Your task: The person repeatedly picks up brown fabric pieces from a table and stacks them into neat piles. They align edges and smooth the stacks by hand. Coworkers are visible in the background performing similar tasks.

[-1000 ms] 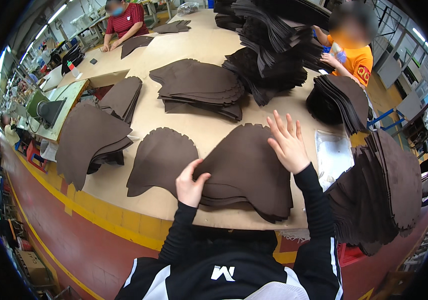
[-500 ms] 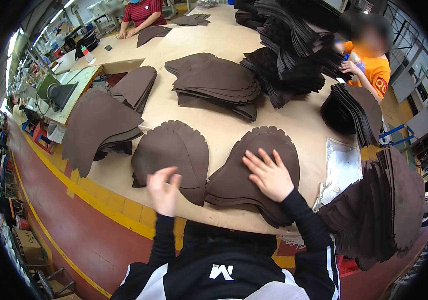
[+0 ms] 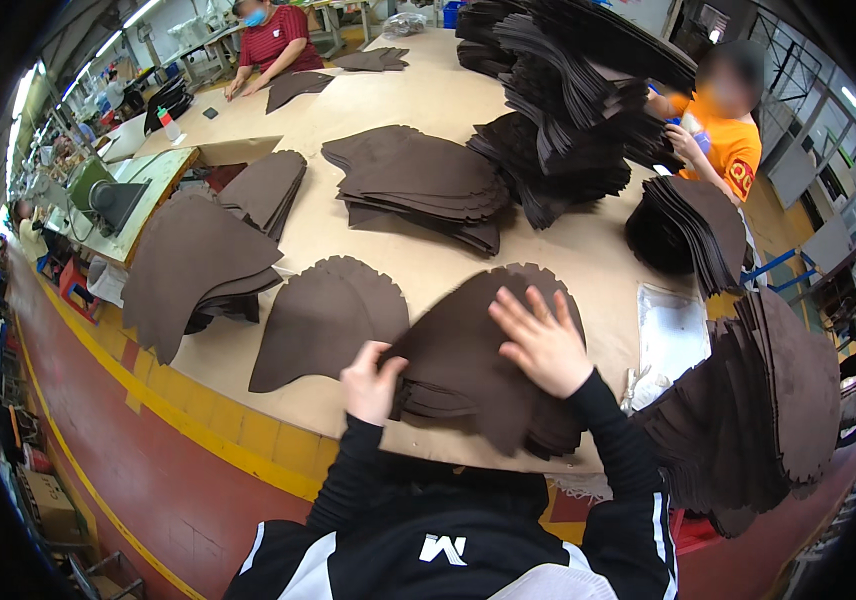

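Observation:
My left hand [image 3: 370, 385] pinches the left edge of a dark brown cut panel [image 3: 453, 335] with thumb and fingers. This panel has a notched, rounded far edge and lies tilted on a small pile of similar panels [image 3: 435, 400] at the table's near edge. Flat on the panel's right part rests my right hand [image 3: 545, 345], its fingers spread. To the left, another brown notched panel [image 3: 318, 325] lies on the table, apart from my hands except near my left fingers.
Stacked brown panels stand at the left [image 3: 193, 260], the middle [image 3: 418, 175] and the right [image 3: 763, 390]. A tall dark heap [image 3: 568, 110] rises at the back. A white tray [image 3: 670, 335] lies at the right. Co-workers in red [image 3: 273, 45] and orange [image 3: 728, 140] are across the table [image 3: 348, 90].
My left hand has moved right from above the left pile and taken the panel's edge, which is now shifted and tilted. My right hand stays on the right pile.

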Demonstrator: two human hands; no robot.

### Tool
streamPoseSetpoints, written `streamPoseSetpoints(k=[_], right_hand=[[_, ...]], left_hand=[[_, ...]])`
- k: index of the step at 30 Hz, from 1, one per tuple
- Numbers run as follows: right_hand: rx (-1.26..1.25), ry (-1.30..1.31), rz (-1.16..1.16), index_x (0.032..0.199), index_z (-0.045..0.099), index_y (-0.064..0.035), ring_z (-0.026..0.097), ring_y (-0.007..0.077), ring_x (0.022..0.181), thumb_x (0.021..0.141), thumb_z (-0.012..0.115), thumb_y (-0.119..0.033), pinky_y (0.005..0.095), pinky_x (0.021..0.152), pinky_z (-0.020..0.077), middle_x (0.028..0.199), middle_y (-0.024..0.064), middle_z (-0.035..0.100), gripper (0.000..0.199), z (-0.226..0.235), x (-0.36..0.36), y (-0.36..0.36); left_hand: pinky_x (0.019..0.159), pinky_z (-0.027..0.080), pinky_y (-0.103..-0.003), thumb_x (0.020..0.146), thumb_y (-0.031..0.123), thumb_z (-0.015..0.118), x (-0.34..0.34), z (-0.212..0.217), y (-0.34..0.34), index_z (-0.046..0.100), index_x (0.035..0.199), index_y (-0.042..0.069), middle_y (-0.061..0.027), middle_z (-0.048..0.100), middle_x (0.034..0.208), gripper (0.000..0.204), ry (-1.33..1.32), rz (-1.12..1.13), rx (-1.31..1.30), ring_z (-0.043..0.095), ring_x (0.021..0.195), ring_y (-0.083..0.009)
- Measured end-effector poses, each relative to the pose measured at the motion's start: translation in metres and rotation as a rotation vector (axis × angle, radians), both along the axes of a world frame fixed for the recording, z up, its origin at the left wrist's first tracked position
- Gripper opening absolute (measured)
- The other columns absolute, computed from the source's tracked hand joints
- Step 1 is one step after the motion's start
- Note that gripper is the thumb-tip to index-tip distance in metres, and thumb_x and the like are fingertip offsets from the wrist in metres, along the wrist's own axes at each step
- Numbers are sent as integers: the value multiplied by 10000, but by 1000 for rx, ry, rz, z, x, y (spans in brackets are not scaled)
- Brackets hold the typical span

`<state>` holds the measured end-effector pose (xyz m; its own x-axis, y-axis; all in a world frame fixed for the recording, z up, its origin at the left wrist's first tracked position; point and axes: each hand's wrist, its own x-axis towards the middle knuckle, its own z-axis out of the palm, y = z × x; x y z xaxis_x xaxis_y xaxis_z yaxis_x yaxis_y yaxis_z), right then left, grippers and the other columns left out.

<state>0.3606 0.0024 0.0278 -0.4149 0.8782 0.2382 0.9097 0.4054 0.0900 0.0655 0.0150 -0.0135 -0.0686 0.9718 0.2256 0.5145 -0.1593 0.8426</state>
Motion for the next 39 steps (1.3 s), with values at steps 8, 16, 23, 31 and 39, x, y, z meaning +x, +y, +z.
streamPoseSetpoints(k=[8, 16, 23, 31, 39], right_hand=[[-248, 10, -16, 1483, 418, -343, 291, 200, 1461, 997, 488, -375, 503, 1197, 147, 1562, -65, 367, 492, -9, -9, -50], [-124, 171, -129, 1494, 389, -305, 207, 254, 1494, 1030, 386, -342, 546, 1200, 107, 1588, -22, 320, 466, -17, 22, 62], [4, 125, -264, 1509, 374, -270, 150, 307, 1505, 1028, 423, -351, 539, 1200, 33, 1615, -5, 256, 490, 6, 38, 72], [-211, -1, 111, 1492, 401, -319, 252, 256, 1479, 1008, 462, -398, 523, 1203, 71, 1590, -36, 317, 493, 1, -6, -47], [-85, 110, -12, 1461, 442, -368, 342, 238, 1437, 1005, 466, -382, 479, 1191, 181, 1564, -35, 365, 457, -17, 11, -4]], left_hand=[[981, 430, -491, 818, 158, 740, -119, 5, 21, 573, 1281, 107, -148, 567, 1224, 495, 496, 596, 178, 523, 1141, -360], [887, 460, -381, 749, 324, 828, 27, 10, -18, 635, 1173, 46, -109, 597, 1025, 542, 46, -213, -20, 575, 991, -288], [854, 502, -380, 710, 209, 848, 35, 0, 3, 581, 978, 33, -112, 654, 946, 418, 61, -198, -160, 652, 942, -273], [570, 518, -250, 831, 61, 732, -26, -2, 32, 717, 1148, 66, -109, 721, 897, 318, -192, -37, -177, 649, 729, -71], [941, 466, -416, 798, 80, 710, -135, 1, 20, 673, 1180, 93, -148, 653, 1090, 384, 724, 565, 168, 601, 1001, -355]])
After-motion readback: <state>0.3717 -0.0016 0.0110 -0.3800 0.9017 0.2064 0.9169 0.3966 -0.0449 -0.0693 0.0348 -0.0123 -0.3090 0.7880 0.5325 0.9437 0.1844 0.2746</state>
